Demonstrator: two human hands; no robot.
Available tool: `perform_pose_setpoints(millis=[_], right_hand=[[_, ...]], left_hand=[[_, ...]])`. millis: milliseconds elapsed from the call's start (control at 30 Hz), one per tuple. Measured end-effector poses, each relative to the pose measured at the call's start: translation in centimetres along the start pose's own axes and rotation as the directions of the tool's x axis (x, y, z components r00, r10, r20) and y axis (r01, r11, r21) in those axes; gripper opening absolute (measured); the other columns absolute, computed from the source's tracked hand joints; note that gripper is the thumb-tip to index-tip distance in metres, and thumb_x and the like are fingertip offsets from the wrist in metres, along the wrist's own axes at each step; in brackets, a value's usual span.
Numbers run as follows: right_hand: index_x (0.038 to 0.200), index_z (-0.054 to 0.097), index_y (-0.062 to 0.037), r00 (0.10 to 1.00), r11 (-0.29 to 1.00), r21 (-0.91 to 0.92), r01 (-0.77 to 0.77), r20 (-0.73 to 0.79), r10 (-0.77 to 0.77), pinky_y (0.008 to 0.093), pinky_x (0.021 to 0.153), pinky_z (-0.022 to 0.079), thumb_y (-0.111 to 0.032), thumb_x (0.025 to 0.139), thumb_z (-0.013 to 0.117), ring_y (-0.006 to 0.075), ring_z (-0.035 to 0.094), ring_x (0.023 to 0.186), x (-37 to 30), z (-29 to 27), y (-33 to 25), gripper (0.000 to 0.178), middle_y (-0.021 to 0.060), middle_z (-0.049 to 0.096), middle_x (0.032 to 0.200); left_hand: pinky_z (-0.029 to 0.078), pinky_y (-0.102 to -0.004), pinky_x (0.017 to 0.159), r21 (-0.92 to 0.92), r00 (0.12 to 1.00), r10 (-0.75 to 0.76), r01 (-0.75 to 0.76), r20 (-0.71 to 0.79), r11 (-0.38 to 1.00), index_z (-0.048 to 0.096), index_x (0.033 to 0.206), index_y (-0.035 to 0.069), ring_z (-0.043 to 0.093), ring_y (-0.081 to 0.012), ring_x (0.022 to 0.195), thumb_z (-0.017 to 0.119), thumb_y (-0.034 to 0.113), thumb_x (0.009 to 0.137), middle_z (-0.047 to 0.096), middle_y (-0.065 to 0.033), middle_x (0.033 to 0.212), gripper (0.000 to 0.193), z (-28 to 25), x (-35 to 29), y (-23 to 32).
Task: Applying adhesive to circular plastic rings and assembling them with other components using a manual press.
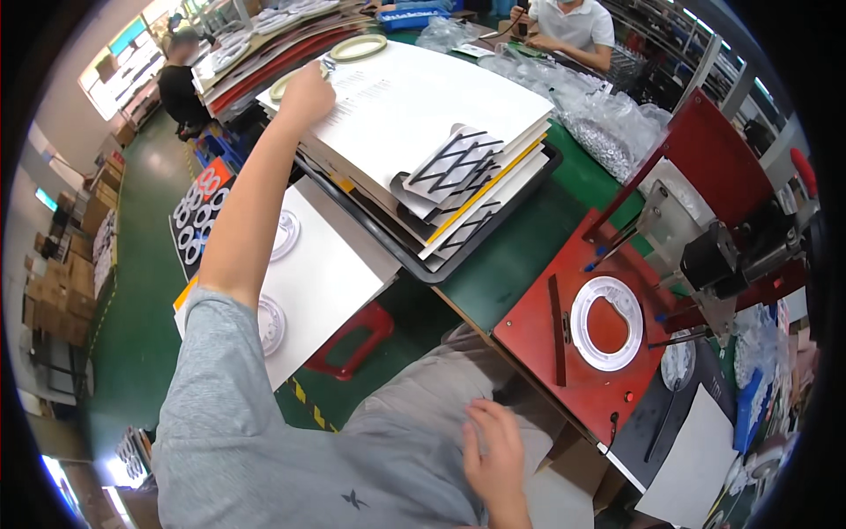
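My left hand [308,95] reaches over the far left end of a stack of white boards [458,79]. Its fingers are closed near a small shiny piece [328,65]; what exactly they grip is hidden. Beside it lies a cream ring [278,89], partly covered by the hand, and a second cream ring [359,48] sits farther along the top board. Over my lap my right hand [495,454] is open and holds nothing, fingers apart. To its far right, a white ring [580,328] lies flat on the red base of a press [538,326].
A black tray [432,274] carries the boards, with a striped packet [454,163] on top. White rings [272,326] lie on a lower board under my left forearm. A red stool [357,344] stands below. Plastic bags [582,115] and a seated co-worker [573,31] are across the table.
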State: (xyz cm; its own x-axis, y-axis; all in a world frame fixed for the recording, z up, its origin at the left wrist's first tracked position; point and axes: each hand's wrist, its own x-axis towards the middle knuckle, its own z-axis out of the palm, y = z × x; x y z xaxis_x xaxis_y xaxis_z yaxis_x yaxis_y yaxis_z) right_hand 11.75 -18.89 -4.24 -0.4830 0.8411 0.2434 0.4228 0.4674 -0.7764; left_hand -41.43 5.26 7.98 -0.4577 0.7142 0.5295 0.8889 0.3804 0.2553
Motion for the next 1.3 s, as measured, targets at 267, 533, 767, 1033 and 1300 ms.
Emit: perform_pose_setpoints(millis=[267,533,767,1033,1300], right_hand=[[0.114,0.073,-0.0028,0.996,0.996,0.048,-0.072,0.061,0.069,0.0416,0.09,0.057,-0.006,0.094,0.071,0.034,0.072,0.103,-2.5,1.2,1.1,0.02,0.0137,0.073,0.115],[0.112,0.073,-0.0014,0.989,0.989,0.147,-0.015,0.147,-0.007,0.0403,0.081,0.058,-0.002,0.095,0.069,0.0355,0.073,0.094,-0.5,0.5,0.8,0.017,0.0154,0.073,0.108],[0.115,0.073,-0.0028,0.922,0.798,0.596,-0.093,0.355,-0.157,0.0388,0.079,0.058,-0.006,0.099,0.069,0.0327,0.073,0.093,1.1,1.1,-3.3,0.018,0.0134,0.073,0.106],[0.135,0.058,0.0026,0.907,0.859,0.422,-0.29,0.407,0.107,0.0472,0.1,0.05,-0.022,0.106,0.061,0.0424,0.062,0.116,-2.0,3.8,-1.5,0.039,0.0224,0.06,0.131],[0.123,0.062,0.0026,0.921,0.81,0.451,-0.375,0.28,0.271,0.0464,0.09,0.051,-0.025,0.108,0.059,0.0399,0.066,0.1,-3.0,2.0,-0.4,0.032,0.0225,0.066,0.108]], left_hand=[[0.053,-0.0446,0.083,-0.063,0.988,0.077,-0.086,-0.132,0.994,0.071,0.11,-0.001,0.067,-0.0352,0.091,0.075,0.033,0.092,0.069,-0.0202,0.095,0.038,-2.1,-8.2,2.7],[0.038,-0.0384,0.059,-0.243,0.948,0.316,-0.318,-0.045,0.916,0.049,0.071,0.001,0.046,-0.0265,0.064,0.091,0.034,0.082,0.047,-0.0098,0.07,0.054,-11.3,-19.5,11.3],[0.038,-0.0421,0.053,-0.604,0.618,0.668,-0.361,0.415,0.71,0.047,0.062,0.004,0.05,-0.0328,0.057,0.092,0.027,0.075,0.048,-0.0116,0.062,0.052,-14.5,-25.4,15.4],[0.039,-0.0317,0.052,-0.243,-0.026,0.309,0.558,0.951,0.793,0.061,0.066,0.004,0.054,-0.0074,0.057,0.074,0.033,0.102,0.061,-0.0022,0.062,0.049,-2.7,-36.2,14.3],[0.055,-0.0296,0.067,0.018,-0.062,0.222,0.981,0.973,0.193,0.072,0.089,0.003,0.069,-0.015,0.071,0.066,0.038,0.107,0.073,-0.0061,0.081,0.039,-2.5,-37.7,18.9]])
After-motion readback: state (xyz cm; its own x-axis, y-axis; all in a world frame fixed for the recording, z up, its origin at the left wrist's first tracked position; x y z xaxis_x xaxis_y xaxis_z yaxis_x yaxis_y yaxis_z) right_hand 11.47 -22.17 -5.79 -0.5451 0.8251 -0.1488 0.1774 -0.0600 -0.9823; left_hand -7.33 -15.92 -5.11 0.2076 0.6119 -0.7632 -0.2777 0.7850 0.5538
